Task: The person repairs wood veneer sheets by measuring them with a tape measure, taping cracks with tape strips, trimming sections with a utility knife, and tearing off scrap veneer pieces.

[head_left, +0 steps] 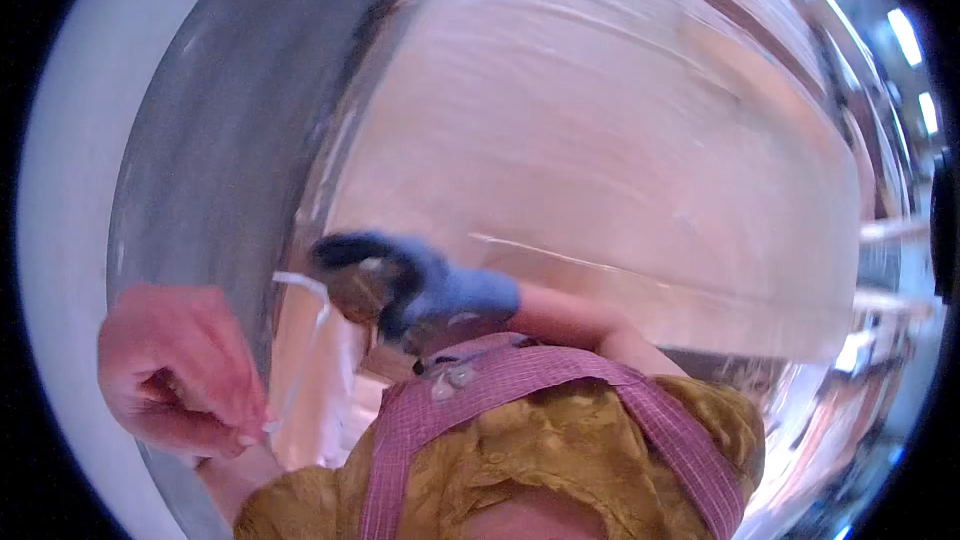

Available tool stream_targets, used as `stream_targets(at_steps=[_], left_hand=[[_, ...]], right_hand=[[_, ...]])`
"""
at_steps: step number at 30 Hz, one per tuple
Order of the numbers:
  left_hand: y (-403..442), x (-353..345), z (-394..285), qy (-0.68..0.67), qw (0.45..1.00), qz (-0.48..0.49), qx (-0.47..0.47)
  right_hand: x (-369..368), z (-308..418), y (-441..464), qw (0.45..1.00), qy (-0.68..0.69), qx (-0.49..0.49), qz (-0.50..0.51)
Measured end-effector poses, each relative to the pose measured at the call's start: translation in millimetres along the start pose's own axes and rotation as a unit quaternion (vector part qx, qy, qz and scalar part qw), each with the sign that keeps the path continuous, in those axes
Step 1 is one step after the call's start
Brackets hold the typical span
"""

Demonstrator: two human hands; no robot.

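Note:
My left hand (182, 370) is bare, at the lower left. Its fingers are curled in, with the tips pressed together; small white bits show at the tips, too unclear to name. Near the centre, my right hand (425, 285) wears a blue glove with dark fingers. Its thumb and fingers curve around a blurred brown shape (355, 290) that I cannot make out. Between the hands, a thin white strip (318, 292) curves downward; whether either hand holds it is unclear.
A large pale pinkish surface (600, 150) fills the middle, smeared by motion. A dark grey band (220, 130) curves along the left beside a pale outer area (75, 190). Blurred stacked shapes (840, 440) and bright lights (904, 37) stand at the right.

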State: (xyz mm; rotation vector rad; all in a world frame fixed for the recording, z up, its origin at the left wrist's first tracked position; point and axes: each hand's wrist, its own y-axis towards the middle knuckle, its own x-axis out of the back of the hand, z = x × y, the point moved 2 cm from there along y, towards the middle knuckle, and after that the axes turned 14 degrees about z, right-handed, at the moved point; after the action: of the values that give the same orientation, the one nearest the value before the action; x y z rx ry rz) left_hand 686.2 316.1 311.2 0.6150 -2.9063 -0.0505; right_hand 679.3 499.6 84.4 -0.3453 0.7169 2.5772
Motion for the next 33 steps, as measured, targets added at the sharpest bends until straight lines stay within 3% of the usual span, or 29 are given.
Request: stream_targets(at_steps=[3, 5, 7, 10, 13, 15, 18, 19, 20, 22, 25, 27, 31, 33], left_hand=[[72, -28, -6, 0.021, 0.989, -0.105, 0.099], [106, -36, -9, 0.063, 0.990, -0.052, 0.115], [144, -54, -11, 0.083, 0.988, -0.051, 0.120], [223, -102, -15, 0.193, 0.978, -0.009, 0.078], [311, -155, -16, 0.214, 0.974, -0.033, 0.064], [376, -186, -4, 0.244, 0.965, -0.066, 0.066], [457, -215, 27, 0.235, 0.966, 0.017, 0.103], [485, -226, 40, 0.229, 0.967, 0.045, 0.099], [512, -244, 63, 0.205, 0.971, 0.075, 0.103], [567, -280, 113, 0.169, 0.972, 0.121, 0.110], [642, -342, 199, 0.135, 0.967, 0.171, 0.131], [689, -384, 280, 0.233, 0.952, 0.172, 0.095], [733, -456, 404, 0.187, 0.962, 0.181, 0.085], [750, -480, 432, 0.214, 0.955, 0.189, 0.083]], right_hand=[[-32, 35, -11, 0.992, 0.055, 0.115, -0.014], [-39, 57, -38, 0.989, 0.090, 0.109, -0.036], [-42, 73, -76, 0.975, 0.100, 0.146, -0.136], [-44, 134, -187, 0.974, 0.074, 0.052, -0.210], [-44, 157, -295, 0.957, 0.114, 0.029, -0.264], [-41, 169, -370, 0.943, 0.049, 0.023, -0.329], [-60, 176, -472, 0.902, 0.054, 0.044, -0.426], [-70, 194, -500, 0.882, 0.097, -0.013, -0.462], [-76, 188, -533, 0.866, 0.147, 0.043, -0.476], [-85, 206, -589, 0.832, 0.096, -0.034, -0.545], [-100, 212, -658, 0.770, 0.043, -0.013, -0.636], [-97, 179, -708, 0.734, 0.043, 0.009, -0.678], [-85, 131, -742, 0.650, -0.009, -0.035, -0.759], [-74, 127, -750, 0.605, 0.011, -0.064, -0.793]])
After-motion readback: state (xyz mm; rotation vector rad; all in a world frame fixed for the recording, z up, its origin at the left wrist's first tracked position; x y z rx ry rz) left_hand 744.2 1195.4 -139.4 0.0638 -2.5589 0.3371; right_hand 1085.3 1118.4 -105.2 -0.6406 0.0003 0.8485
